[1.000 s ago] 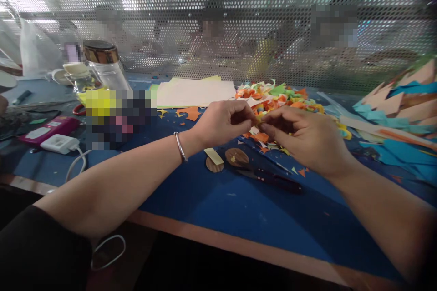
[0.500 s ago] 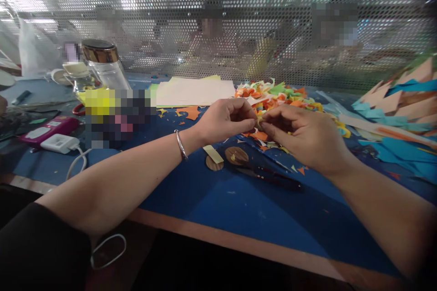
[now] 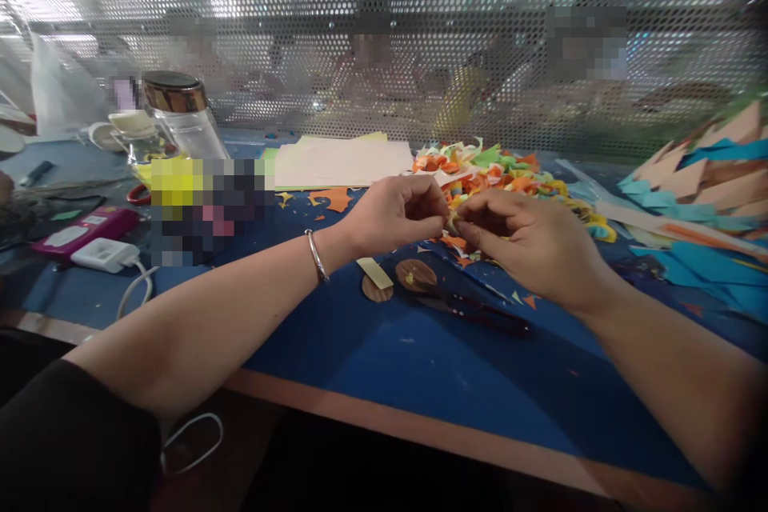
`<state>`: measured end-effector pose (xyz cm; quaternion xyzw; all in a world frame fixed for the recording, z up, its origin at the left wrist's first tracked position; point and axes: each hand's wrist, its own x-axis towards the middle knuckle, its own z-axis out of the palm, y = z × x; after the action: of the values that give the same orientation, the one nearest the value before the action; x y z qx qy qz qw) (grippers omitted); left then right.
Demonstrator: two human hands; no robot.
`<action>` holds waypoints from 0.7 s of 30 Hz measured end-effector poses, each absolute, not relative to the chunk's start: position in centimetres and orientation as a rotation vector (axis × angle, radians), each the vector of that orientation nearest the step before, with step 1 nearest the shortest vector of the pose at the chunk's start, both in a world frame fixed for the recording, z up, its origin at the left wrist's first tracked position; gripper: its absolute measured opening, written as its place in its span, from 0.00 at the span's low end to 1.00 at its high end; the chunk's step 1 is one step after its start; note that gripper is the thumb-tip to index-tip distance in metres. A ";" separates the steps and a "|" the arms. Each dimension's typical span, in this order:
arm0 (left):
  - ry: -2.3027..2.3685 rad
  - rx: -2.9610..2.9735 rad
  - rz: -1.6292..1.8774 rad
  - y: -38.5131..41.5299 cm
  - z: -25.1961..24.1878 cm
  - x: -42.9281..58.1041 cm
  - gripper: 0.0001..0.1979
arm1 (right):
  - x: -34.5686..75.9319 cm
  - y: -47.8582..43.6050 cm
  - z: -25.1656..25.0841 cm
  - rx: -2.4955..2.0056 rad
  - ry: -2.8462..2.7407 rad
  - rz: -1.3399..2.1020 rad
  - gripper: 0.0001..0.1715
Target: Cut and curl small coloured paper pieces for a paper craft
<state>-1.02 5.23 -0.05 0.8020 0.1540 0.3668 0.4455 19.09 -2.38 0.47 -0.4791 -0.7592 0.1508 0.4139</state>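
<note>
My left hand (image 3: pixel 403 210) and my right hand (image 3: pixel 521 238) meet above the blue table, thumbs and forefingers pinched on a small pale yellow piece of paper (image 3: pixel 452 222). Its exact shape is mostly covered by the fingertips. Behind them lies a heap of orange, green, white and yellow paper scraps (image 3: pixel 501 168). Below the hands, a round wood-grain disc (image 3: pixel 377 293) has a pale yellow paper strip (image 3: pixel 375 273) lying across it. A second wood-grain disc (image 3: pixel 415 275) carries tiny yellow bits. Dark-handled scissors (image 3: pixel 480 314) lie beside it.
White sheets (image 3: pixel 345 160) are stacked at the back against a perforated metal screen (image 3: pixel 288 80). Glass bottle (image 3: pixel 192 116), purple device (image 3: pixel 90 232) and white charger (image 3: pixel 106 254) with cable stand left. Folded blue and peach paper (image 3: pixel 714 168) fills the right side.
Both hands stay almost in place, the fingertips shifting slightly on the small yellow paper. The pale piece shows a little more between them. Objects on the table have not moved.
</note>
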 end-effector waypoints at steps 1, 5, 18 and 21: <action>0.386 2.014 0.905 5.2 0.0 -1.0 0.04 | 19.1 -2.4 0.5 -1.219 -1.923 0.370 0.10; 0.443 2.108 0.912 5.2 0.0 -1.1 0.04 | 19.3 -2.2 0.6 -1.261 -1.959 0.357 0.10; 0.446 2.179 0.915 4.4 0.6 -1.3 0.03 | 19.2 -2.5 0.7 -1.274 -2.064 0.260 0.11; 0.428 2.251 0.916 4.0 1.0 -1.4 0.04 | 19.2 -2.6 0.7 -1.264 -2.081 0.230 0.10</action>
<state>-1.45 4.04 1.01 0.8608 0.1639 0.3502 0.3309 19.16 -2.59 0.69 -0.4860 -0.7998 0.0885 0.3411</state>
